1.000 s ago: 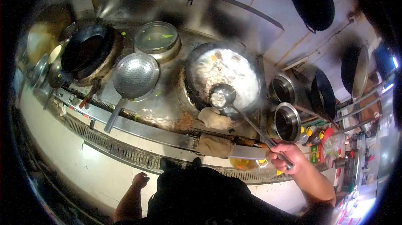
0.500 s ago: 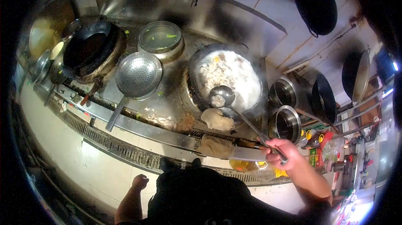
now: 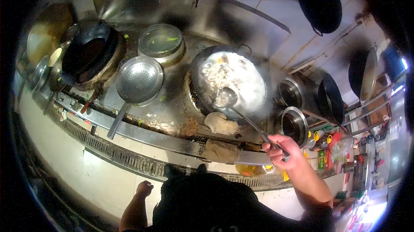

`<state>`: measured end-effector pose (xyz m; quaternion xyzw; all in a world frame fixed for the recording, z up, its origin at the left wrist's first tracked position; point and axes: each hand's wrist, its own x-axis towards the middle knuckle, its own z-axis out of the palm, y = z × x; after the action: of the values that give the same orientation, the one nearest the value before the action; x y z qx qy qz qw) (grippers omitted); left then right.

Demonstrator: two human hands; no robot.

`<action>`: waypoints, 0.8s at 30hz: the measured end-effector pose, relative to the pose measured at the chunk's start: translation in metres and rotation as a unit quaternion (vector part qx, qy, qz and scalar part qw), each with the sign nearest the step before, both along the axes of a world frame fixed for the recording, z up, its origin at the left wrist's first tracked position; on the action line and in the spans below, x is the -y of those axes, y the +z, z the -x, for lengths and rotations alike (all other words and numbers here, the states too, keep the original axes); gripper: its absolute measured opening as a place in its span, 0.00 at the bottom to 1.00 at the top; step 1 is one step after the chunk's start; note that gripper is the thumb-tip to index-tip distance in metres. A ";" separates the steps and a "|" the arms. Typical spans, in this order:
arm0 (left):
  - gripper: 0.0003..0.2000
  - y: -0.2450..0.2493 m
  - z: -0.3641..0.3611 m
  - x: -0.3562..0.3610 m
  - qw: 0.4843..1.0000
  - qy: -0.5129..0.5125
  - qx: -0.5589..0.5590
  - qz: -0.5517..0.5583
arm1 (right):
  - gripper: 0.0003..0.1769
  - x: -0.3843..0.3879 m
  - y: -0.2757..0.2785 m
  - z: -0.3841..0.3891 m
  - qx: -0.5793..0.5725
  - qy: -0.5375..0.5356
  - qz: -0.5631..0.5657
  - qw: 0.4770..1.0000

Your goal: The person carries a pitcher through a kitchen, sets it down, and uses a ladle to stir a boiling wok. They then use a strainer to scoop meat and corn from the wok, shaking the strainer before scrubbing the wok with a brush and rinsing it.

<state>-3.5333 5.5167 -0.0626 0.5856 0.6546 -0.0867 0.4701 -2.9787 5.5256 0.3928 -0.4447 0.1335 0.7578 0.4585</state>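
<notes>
Steel cooking surface (image 3: 172, 113), steaming wok (image 3: 233, 78), right hand (image 3: 280, 152) now nearer the wok, fingers clamped on ladle (image 3: 226, 97) handle, bowl at wok's near rim, left hand (image 3: 144, 187) unmoved, grip unclear

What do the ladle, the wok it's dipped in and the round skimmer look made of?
Ladle: bare steel by the look, grey with bright glints along its long handle. Wok: dark metal, probably seasoned carbon steel or iron; its rim is matt black. Skimmer: shiny perforated sheet metal, likely stainless steel.
</notes>
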 end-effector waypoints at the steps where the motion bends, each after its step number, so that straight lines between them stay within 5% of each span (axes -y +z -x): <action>1: 0.17 0.002 -0.002 -0.001 1.000 -0.002 -0.005 -0.004 | 0.16 -0.003 -0.001 0.000 0.003 -0.004 0.006 1.000; 12: 0.17 -0.055 0.011 0.006 0.980 -0.168 0.016 -0.101 | 0.16 -0.035 -0.023 -0.008 0.006 -0.001 -0.029 1.000; 14: 0.17 -0.009 -0.006 -0.005 0.998 -0.052 -0.012 -0.017 | 0.15 -0.047 -0.025 -0.009 0.046 0.001 -0.030 0.998; 20: 0.17 0.014 -0.015 -0.014 1.000 -0.010 -0.001 -0.008 | 0.09 -0.075 -0.029 -0.017 0.067 0.003 -0.048 0.997; 24: 0.17 0.000 -0.009 -0.013 1.000 0.001 0.018 -0.004 | 0.13 -0.079 -0.029 -0.020 0.056 -0.005 -0.065 0.996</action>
<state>-3.5241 5.5294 -0.0623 0.5882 0.6473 -0.0729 0.4792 -2.9586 5.6041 0.3635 -0.4554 0.0604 0.7365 0.4965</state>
